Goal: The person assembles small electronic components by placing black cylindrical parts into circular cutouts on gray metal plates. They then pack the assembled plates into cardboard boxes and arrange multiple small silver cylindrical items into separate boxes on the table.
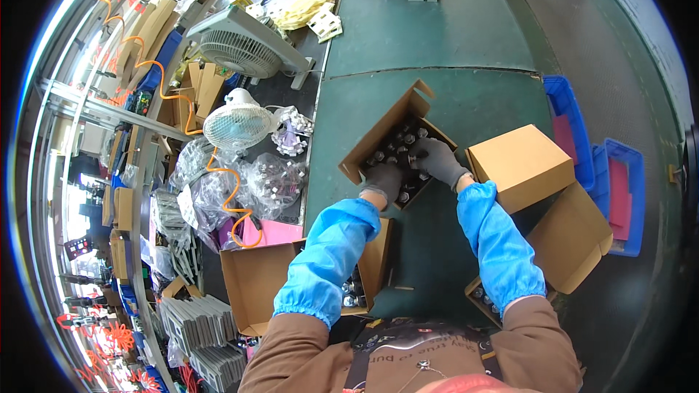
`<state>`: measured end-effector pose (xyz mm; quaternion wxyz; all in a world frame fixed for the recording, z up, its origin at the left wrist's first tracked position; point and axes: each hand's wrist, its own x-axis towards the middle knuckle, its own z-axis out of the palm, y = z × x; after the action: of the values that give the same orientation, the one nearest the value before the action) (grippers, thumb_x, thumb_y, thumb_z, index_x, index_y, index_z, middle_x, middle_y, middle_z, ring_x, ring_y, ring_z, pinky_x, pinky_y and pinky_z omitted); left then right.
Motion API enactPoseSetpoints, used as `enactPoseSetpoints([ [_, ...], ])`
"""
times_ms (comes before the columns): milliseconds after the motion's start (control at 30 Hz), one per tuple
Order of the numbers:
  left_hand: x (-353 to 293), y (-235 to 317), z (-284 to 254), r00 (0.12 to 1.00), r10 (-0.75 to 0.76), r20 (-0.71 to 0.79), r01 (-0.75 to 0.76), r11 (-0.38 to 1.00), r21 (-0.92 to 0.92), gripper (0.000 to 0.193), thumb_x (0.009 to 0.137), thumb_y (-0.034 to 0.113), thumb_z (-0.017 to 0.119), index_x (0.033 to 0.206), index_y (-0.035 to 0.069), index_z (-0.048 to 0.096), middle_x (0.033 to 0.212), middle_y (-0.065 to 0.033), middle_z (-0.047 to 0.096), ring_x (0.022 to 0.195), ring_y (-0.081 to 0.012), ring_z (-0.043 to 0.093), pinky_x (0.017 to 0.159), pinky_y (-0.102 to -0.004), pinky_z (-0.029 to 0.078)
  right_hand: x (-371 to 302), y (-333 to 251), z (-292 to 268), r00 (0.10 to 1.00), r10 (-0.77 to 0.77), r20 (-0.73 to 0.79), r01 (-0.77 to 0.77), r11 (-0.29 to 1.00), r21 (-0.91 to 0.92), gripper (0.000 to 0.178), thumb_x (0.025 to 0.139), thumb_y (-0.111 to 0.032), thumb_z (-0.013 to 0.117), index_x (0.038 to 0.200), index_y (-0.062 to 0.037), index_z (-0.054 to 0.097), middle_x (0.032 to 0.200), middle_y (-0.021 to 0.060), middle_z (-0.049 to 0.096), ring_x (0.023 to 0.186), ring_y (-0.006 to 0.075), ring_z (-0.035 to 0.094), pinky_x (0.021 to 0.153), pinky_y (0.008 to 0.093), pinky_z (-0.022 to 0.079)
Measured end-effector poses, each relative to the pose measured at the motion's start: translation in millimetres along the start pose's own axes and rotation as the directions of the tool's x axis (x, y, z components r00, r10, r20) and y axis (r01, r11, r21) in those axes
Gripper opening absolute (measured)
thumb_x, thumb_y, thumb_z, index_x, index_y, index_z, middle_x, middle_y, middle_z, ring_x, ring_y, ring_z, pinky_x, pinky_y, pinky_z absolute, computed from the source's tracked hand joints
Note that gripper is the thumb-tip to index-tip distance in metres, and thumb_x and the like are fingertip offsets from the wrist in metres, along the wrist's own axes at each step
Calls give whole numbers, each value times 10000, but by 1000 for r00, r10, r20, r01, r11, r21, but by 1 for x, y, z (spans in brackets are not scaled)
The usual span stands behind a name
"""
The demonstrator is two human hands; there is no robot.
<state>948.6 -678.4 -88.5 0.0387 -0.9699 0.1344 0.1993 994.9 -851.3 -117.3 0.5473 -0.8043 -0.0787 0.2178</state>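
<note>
An open cardboard box stands on the green table, its lid flap raised on the left. Several dark parts with shiny metal ends fill it. My left hand, in a grey glove, reaches into the near left of the box with its fingers curled downward; what they hold is hidden. Over the right side of the box my right hand, gloved too, has its fingers bent around one of the parts or just above it. Both my forearms wear blue sleeve covers.
A closed cardboard box sits to the right. Open boxes with similar parts stand near my left arm and right arm. Blue bins line the right edge. Two fans and plastic bags are at left.
</note>
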Motion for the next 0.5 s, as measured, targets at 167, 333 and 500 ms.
enactPoseSetpoints([
  [167,31,-3,60,850,59,-523,-59,998,18,360,953,148,481,1262,56,640,1271,-171,645,1171,-338,621,995,-431,481,-2,-5,3,973,-25,-229,69,980,184,295,759,-82,787,1028,-10,688,994,99,720,927,193,676,842,320,537],
  [333,10,0,-10,990,142,21,-141,989,-40,344,914,190,545,1229,116,661,1243,-143,654,1241,-326,568,1006,-443,470,2,16,2,977,-40,-211,57,996,73,265,754,-83,776,999,-28,693,991,109,721,929,208,695,844,321,543],
  [500,-12,-11,-22,938,204,-280,-239,966,-97,330,837,217,631,1150,136,697,1145,-171,668,1053,-344,642,909,-466,509,-4,1,2,961,-50,-272,88,987,131,322,749,-70,765,1057,-32,682,1026,120,717,930,215,697,836,331,549],
])
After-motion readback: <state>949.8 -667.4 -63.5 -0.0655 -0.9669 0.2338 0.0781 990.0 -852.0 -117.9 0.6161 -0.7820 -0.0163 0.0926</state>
